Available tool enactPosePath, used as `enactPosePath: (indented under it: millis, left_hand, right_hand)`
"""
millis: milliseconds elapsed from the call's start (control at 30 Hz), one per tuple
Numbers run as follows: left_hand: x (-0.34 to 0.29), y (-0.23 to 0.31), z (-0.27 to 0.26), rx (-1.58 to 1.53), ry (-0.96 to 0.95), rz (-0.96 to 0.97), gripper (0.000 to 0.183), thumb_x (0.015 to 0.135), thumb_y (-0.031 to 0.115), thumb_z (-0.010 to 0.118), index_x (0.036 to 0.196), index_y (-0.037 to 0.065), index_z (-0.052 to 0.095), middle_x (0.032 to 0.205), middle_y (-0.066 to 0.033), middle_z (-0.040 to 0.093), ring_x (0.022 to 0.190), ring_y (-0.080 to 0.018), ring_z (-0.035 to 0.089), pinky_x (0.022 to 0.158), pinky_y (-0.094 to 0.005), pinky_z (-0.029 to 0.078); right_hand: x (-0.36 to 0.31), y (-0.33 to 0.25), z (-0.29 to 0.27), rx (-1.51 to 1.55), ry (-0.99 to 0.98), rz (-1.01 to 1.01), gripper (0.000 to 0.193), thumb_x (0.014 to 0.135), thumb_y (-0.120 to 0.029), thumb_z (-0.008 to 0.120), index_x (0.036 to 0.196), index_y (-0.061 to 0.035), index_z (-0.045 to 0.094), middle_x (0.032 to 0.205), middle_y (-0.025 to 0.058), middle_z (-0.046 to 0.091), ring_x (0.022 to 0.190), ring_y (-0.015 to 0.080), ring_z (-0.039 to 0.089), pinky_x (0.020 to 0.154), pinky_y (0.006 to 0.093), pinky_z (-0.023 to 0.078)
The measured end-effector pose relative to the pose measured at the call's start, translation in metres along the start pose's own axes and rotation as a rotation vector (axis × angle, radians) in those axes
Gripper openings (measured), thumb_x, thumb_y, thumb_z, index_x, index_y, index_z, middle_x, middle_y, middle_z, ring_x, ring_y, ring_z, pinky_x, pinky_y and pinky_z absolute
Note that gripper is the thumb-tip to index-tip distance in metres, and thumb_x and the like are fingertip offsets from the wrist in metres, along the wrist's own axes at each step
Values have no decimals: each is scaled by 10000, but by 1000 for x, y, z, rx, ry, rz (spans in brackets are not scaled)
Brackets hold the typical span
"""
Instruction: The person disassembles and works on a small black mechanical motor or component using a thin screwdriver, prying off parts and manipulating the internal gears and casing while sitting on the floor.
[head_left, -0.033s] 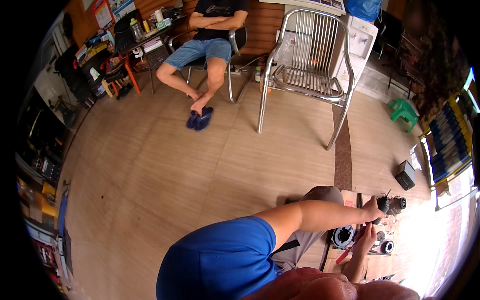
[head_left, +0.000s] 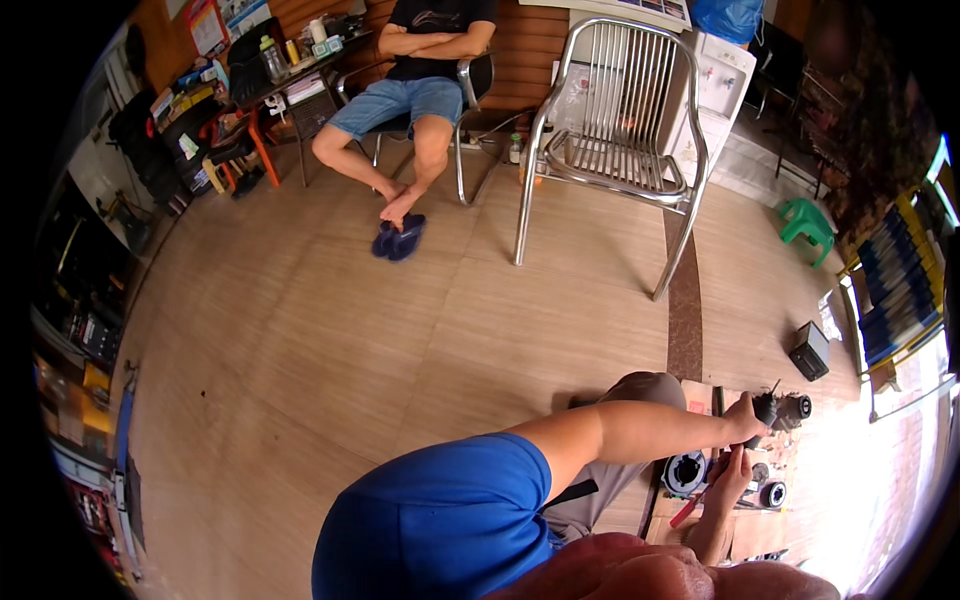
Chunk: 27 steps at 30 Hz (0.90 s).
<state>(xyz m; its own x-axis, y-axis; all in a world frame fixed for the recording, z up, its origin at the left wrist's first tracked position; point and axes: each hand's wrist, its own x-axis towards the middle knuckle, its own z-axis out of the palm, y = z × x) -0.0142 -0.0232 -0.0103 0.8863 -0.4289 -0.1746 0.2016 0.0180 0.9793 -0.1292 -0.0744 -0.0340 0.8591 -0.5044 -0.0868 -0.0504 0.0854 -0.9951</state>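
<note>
At the lower right, my left hand [head_left: 742, 420] is closed round a black, rounded mechanical part [head_left: 766, 408]. A rough, greyish metal piece [head_left: 787, 412] with a dark round end lies just beyond it, and I cannot tell whether the two are joined. Just below, my right hand [head_left: 733, 477] grips a red-handled tool [head_left: 684, 513], its fingertips up against the underside of the black part. The tool's working end is hidden. Beside the right hand sits a black ring-shaped part [head_left: 685, 473]; a smaller dark round part [head_left: 773, 494] lies on its other side.
Under the parts lies flattened cardboard [head_left: 745, 522]. A black box [head_left: 810, 350] and a green stool [head_left: 806, 232] stand farther right. Ahead is a metal chair [head_left: 620, 170]; a person [head_left: 430, 60] sits with folded arms near a cluttered table [head_left: 300, 75]. Dark slippers [head_left: 399, 238] lie on the floor.
</note>
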Motion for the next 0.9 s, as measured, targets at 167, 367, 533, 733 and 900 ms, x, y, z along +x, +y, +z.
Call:
enactPosePath:
  millis: [167, 367, 533, 733, 900]
  left_hand:
    - [1, -3, 2, -34, -17, 3, 769, 656, 223, 830, 1208, -55, 374, 1100, -261, 596, 1033, -358, 603, 891, -383, 474]
    - [3, -7, 2, 37, 17, 0, 765, 658, 211, 823, 1212, -56, 368, 1085, -270, 603, 1006, -366, 616, 863, -384, 488]
    - [-1, -4, 4, 61, 38, 15, 774, 657, 221, 822, 1211, -62, 363, 1072, -281, 609, 1001, -382, 619, 859, -387, 493]
    - [1, -8, 4, 70, 79, 35, 778, 654, 225, 827, 1202, -71, 361, 1077, -295, 607, 1022, -396, 614, 871, -394, 487]
    - [3, -12, 7, 76, 122, 51, 745, 658, 220, 827, 1176, -63, 372, 1074, -297, 607, 1019, -400, 614, 876, -396, 483]
  right_hand:
    - [3, 1, -3, 40, -7, 19, 247, 1002, -224, 521, 822, -67, 587, 565, -42, 451, 373, 33, 340, 329, 200, 226]
    - [5, 6, -5, 29, -54, 0, 213, 991, -186, 537, 822, -67, 587, 574, -41, 463, 390, 32, 356, 346, 198, 240]
    - [3, 6, -2, 2, -19, -29, 230, 997, -218, 539, 831, -66, 586, 597, -36, 489, 418, 32, 382, 355, 195, 254]
    - [-8, -1, 13, -25, 5, -45, 310, 1007, -277, 530, 774, -75, 560, 612, -41, 482, 467, 32, 408, 393, 198, 271]
    - [-4, -2, 2, -61, -20, 24, 332, 1011, -297, 515, 757, -87, 555, 600, -45, 473, 457, 32, 383, 403, 198, 277]
